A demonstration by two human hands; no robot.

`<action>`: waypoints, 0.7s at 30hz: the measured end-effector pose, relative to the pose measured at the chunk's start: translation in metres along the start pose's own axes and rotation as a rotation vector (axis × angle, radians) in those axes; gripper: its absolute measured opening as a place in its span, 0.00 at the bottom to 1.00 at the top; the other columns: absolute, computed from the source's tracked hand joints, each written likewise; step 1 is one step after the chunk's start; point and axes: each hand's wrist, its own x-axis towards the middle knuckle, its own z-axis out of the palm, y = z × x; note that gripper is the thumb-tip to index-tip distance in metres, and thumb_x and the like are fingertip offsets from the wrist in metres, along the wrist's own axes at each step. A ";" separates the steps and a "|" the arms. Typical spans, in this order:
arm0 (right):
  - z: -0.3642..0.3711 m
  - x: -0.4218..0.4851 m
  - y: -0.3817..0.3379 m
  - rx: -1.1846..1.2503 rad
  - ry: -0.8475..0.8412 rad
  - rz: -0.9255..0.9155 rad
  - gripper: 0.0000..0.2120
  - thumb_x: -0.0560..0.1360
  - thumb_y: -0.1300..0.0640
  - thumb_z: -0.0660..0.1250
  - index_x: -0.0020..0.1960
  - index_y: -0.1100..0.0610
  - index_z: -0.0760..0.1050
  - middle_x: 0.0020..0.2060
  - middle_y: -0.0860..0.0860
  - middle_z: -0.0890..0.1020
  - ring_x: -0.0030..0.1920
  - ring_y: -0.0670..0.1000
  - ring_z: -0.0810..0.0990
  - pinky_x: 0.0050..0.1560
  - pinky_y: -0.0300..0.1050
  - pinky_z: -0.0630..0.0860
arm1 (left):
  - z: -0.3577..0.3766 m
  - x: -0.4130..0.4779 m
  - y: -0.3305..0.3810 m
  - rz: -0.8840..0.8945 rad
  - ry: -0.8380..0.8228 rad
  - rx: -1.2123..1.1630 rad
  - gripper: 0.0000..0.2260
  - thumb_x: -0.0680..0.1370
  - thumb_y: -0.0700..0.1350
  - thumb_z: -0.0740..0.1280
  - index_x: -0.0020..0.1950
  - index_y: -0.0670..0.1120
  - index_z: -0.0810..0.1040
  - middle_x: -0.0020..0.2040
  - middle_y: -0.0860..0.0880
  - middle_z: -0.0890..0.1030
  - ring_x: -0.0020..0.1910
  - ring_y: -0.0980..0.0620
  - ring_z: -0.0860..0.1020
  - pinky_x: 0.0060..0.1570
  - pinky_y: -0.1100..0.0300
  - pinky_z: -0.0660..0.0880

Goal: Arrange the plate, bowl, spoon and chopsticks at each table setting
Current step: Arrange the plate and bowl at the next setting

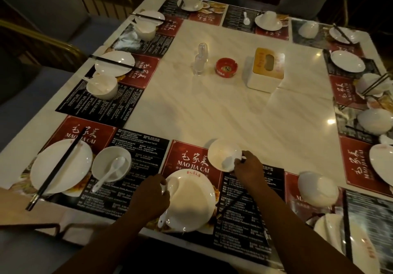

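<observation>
On the near placemat a white plate lies in front of me. My left hand pinches a white spoon at the plate's left rim, with the spoon's handle pointing toward me. A small white bowl sits just beyond the plate at the placemat's far edge. My right hand grips its right rim, and a pale spoon-like shape shows inside the bowl. Black chopsticks lie slanted under my right wrist; whether the hand holds them I cannot tell.
To the left is a setting of plate with chopsticks across it and a bowl with a spoon. An upturned bowl and a plate lie right. A red ashtray, tissue box and clear bottle stand mid-table.
</observation>
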 end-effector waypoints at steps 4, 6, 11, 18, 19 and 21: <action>0.007 0.006 0.004 -0.037 0.023 -0.004 0.17 0.78 0.59 0.65 0.67 0.61 0.74 0.59 0.60 0.81 0.55 0.60 0.81 0.53 0.49 0.79 | -0.002 -0.004 -0.011 -0.043 -0.033 -0.006 0.09 0.73 0.48 0.71 0.51 0.54 0.75 0.45 0.57 0.77 0.42 0.59 0.77 0.42 0.59 0.80; 0.008 0.005 0.006 -0.009 0.005 0.012 0.18 0.79 0.57 0.66 0.67 0.60 0.73 0.57 0.59 0.82 0.51 0.59 0.83 0.51 0.52 0.81 | -0.001 -0.005 -0.013 -0.033 -0.050 0.025 0.07 0.73 0.51 0.71 0.47 0.55 0.74 0.42 0.57 0.78 0.41 0.60 0.77 0.43 0.60 0.79; 0.003 -0.020 0.000 -0.050 0.073 -0.011 0.19 0.80 0.50 0.64 0.66 0.60 0.71 0.51 0.58 0.83 0.44 0.54 0.81 0.43 0.47 0.79 | 0.004 -0.010 -0.014 -0.012 -0.097 0.045 0.09 0.72 0.56 0.71 0.41 0.55 0.73 0.40 0.58 0.77 0.40 0.60 0.77 0.41 0.63 0.75; 0.055 -0.113 -0.031 -0.143 -0.266 -0.239 0.05 0.78 0.50 0.66 0.51 0.49 0.72 0.38 0.47 0.82 0.36 0.45 0.81 0.39 0.48 0.81 | -0.010 0.000 -0.021 -0.044 -0.041 0.003 0.05 0.77 0.50 0.68 0.43 0.54 0.73 0.39 0.56 0.78 0.38 0.59 0.77 0.39 0.61 0.75; 0.071 -0.123 -0.037 -0.163 -0.385 -0.222 0.09 0.78 0.48 0.65 0.55 0.49 0.72 0.42 0.48 0.83 0.40 0.48 0.83 0.41 0.48 0.82 | -0.013 0.002 -0.022 -0.039 -0.038 -0.001 0.06 0.77 0.50 0.68 0.43 0.54 0.74 0.39 0.55 0.79 0.38 0.59 0.77 0.37 0.61 0.74; 0.101 -0.133 -0.043 -0.295 -0.476 -0.239 0.19 0.78 0.45 0.63 0.66 0.52 0.68 0.50 0.53 0.82 0.49 0.54 0.82 0.48 0.48 0.80 | -0.019 0.005 -0.027 -0.030 -0.041 0.006 0.05 0.77 0.49 0.69 0.44 0.53 0.74 0.38 0.56 0.78 0.38 0.59 0.76 0.36 0.62 0.72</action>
